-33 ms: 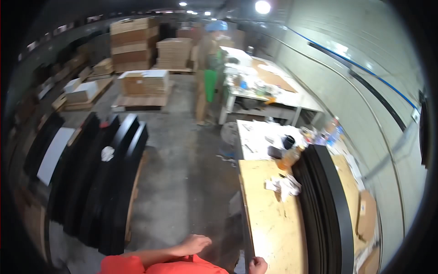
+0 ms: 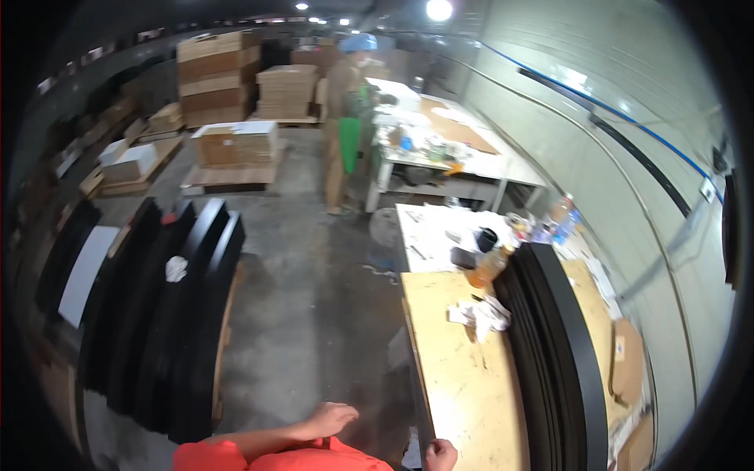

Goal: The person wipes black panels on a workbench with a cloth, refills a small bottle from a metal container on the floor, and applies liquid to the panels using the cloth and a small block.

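My left hand (image 2: 331, 420) hangs in front of my red shirt (image 2: 283, 458), above the grey floor. Its fingers are loosely stretched, and I see nothing in it. Close to the near left edge of the pale wooden worktable (image 2: 452, 385), my right hand (image 2: 441, 454) is curled closed; whatever its fingers may hold is hidden. To its right, several long black panels (image 2: 561, 337) stand on edge side by side on the worktable. A crumpled white cloth (image 2: 483, 315) lies left of them, beside a bottle of orange liquid (image 2: 489, 268).
At left, black panels (image 2: 149, 330) sit on a pallet, a white wad (image 2: 176, 268) on top. A person (image 2: 343, 125) in a blue cap stands by a cluttered white table (image 2: 479, 169). Stacked boards (image 2: 220, 78) and a carton (image 2: 236, 145) are farther back. Grey floor (image 2: 302, 314) runs between.
The whole view has shifted slightly, so the surroundings sit a little farther left in the picture. My hands keep nearly the same pose.
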### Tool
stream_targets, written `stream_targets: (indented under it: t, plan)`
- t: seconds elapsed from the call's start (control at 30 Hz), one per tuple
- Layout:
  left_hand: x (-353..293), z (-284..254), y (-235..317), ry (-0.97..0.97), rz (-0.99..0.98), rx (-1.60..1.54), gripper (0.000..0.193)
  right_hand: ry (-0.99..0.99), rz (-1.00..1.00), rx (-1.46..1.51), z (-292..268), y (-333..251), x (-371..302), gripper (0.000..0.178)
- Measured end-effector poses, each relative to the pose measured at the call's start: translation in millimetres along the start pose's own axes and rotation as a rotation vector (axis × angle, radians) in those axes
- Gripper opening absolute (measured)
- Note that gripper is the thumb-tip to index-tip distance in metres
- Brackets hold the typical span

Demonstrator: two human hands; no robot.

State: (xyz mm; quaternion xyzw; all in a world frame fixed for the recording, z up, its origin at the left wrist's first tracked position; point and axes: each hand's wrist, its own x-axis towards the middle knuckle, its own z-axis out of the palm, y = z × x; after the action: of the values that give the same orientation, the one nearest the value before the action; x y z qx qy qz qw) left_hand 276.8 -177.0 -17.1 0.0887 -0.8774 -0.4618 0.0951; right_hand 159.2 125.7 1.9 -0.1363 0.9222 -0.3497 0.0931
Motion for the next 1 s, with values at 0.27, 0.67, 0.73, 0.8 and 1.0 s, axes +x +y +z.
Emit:
stream_targets:
  t: [0.27, 0.67, 0.73, 0.8, 1.0]
  plan:
    - [49.0, 1.0, 13.6, -0.243, 0.075, -0.017, 0.023, 0.109, 0.136, 0.037, 4.1, 18.0, -53.7, 0.02]
    - [148.8, 48.2, 56.1, -0.281, 0.104, -0.165, 0.023, 0.288, 0.296, 0.328, -31.6, 36.7, -87.2, 0.017]
    - [178.5, 46.7, 66.3, -0.338, 0.029, -0.257, 0.023, 0.364, 0.459, 0.659, -59.1, 23.2, -73.5, 0.017]
    - [220.7, 43.3, 73.0, -0.399, 0.042, -0.27, 0.024, 0.512, 0.46, 0.61, -88.5, 34.1, -62.3, 0.015]
    - [414.9, 27.6, 106.1, -0.34, 0.152, -0.083, 0.017, 1.161, 0.534, 0.946, -162.4, 39.5, -8.1, 0.01]
